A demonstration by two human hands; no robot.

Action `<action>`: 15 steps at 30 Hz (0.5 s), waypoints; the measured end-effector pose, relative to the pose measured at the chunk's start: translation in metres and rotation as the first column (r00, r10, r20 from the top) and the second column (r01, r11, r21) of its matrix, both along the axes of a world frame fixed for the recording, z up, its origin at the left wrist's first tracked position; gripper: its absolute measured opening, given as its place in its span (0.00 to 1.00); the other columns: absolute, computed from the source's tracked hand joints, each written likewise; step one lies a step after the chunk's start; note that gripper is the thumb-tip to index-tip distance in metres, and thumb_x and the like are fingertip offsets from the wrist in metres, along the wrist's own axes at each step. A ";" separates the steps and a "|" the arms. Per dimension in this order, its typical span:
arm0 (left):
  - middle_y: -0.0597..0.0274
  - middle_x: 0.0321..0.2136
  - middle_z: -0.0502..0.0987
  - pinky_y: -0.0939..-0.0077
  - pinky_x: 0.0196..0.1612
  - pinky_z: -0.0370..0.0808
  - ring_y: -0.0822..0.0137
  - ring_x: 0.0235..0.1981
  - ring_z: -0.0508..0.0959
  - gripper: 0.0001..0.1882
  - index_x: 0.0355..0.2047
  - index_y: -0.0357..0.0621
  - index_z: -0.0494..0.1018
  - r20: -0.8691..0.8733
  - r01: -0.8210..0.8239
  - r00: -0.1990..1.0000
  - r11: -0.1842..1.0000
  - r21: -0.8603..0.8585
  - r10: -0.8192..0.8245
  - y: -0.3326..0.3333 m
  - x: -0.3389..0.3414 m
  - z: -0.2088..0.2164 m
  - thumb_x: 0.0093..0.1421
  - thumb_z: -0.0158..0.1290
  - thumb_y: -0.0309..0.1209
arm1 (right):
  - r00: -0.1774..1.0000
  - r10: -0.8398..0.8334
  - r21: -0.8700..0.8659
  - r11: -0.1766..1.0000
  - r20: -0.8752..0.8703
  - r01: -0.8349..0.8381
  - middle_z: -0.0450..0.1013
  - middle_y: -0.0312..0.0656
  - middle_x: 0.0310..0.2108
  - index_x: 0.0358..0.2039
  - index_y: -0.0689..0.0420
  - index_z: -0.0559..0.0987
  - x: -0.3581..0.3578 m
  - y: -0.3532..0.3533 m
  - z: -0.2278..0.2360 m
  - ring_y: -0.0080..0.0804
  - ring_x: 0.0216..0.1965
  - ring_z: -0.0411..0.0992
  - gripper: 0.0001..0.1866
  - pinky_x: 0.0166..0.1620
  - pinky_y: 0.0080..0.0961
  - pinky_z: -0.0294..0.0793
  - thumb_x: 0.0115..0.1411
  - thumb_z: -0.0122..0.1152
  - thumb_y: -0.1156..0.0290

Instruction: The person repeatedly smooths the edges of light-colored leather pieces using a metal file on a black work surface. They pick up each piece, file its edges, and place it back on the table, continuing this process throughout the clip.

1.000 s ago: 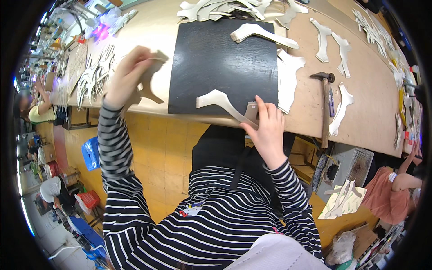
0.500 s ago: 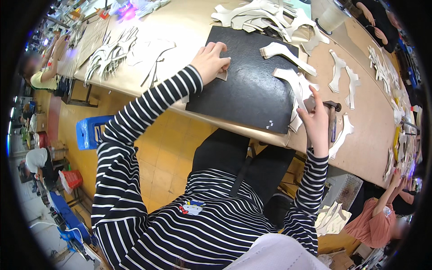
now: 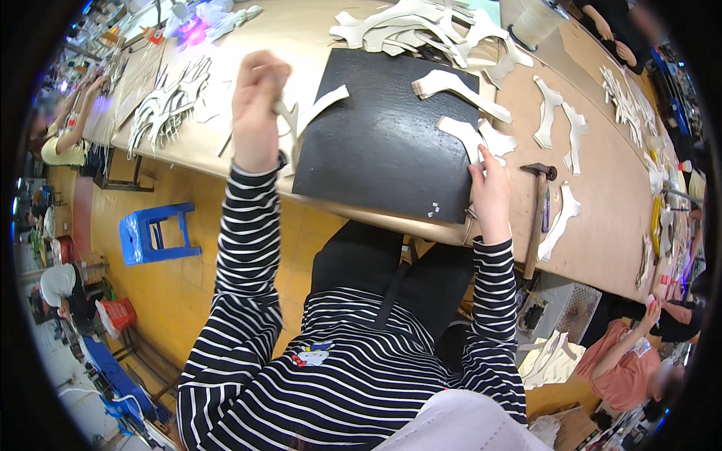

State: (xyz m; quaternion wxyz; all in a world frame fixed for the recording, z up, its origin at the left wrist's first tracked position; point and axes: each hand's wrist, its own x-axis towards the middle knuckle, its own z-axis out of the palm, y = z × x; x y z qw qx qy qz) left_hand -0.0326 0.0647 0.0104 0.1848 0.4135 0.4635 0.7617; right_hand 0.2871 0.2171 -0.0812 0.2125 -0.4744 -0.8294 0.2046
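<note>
R hand (image 3: 490, 192) pinches nr end of white cut piece (image 3: 460, 132), black mat's (image 3: 376, 146) 3 o'clock; L hand (image 3: 259, 105) curled past its 9, blurred, can't tell if gripping.
Main risk, prob.: piece sits right by a 2nd piece (image 3: 498, 140) at its 3, so a sideways tug could shift both. Curved strip (image 3: 324, 104) at mat's 10: a low L swing might knock it.

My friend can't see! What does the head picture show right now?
Someone's right hand holds a white piece at the right edge of a black mat on a table. Their left hand, blurred, is by the mat's left side; a pile of similar pieces and a hammer lie nearby.
</note>
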 end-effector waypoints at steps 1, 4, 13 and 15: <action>0.71 0.37 0.74 0.81 0.45 0.69 0.77 0.38 0.71 0.08 0.46 0.43 0.72 -0.035 -0.005 0.999 0.992 -0.125 0.001 0.004 0.013 -0.002 0.70 0.45 0.25 | 0.999 0.037 0.115 0.993 0.021 -0.039 0.76 0.49 0.40 0.57 0.57 0.77 0.000 -0.001 0.002 0.46 0.43 0.70 0.22 0.49 0.38 0.70 0.60 0.62 0.76; 0.65 0.37 0.78 0.75 0.41 0.73 0.70 0.36 0.77 0.07 0.41 0.45 0.77 -0.605 0.017 0.771 0.955 -0.295 -0.201 0.041 0.057 -0.031 0.67 0.50 0.26 | 0.996 0.046 0.229 0.971 0.081 -0.064 0.76 0.39 0.38 0.52 0.50 0.81 0.008 -0.010 0.020 0.39 0.45 0.70 0.20 0.57 0.42 0.61 0.59 0.59 0.79; 0.53 0.55 0.75 0.62 0.65 0.65 0.54 0.59 0.73 0.14 0.51 0.45 0.77 -0.385 0.022 0.900 0.902 -0.430 -0.206 0.015 0.135 -0.084 0.67 0.53 0.32 | 0.937 0.296 0.482 0.803 0.188 -0.350 0.77 0.27 0.31 0.35 0.44 0.85 0.043 -0.033 0.108 0.30 0.50 0.69 0.12 0.66 0.47 0.42 0.56 0.62 0.78; 0.55 0.53 0.78 0.74 0.57 0.72 0.66 0.54 0.76 0.16 0.54 0.37 0.74 0.071 0.399 0.905 0.782 -0.479 -0.419 0.000 0.141 -0.072 0.70 0.51 0.30 | 0.896 0.364 0.438 0.782 0.255 -0.443 0.76 0.23 0.31 0.36 0.39 0.85 0.037 -0.034 0.109 0.29 0.50 0.70 0.14 0.67 0.51 0.41 0.53 0.63 0.76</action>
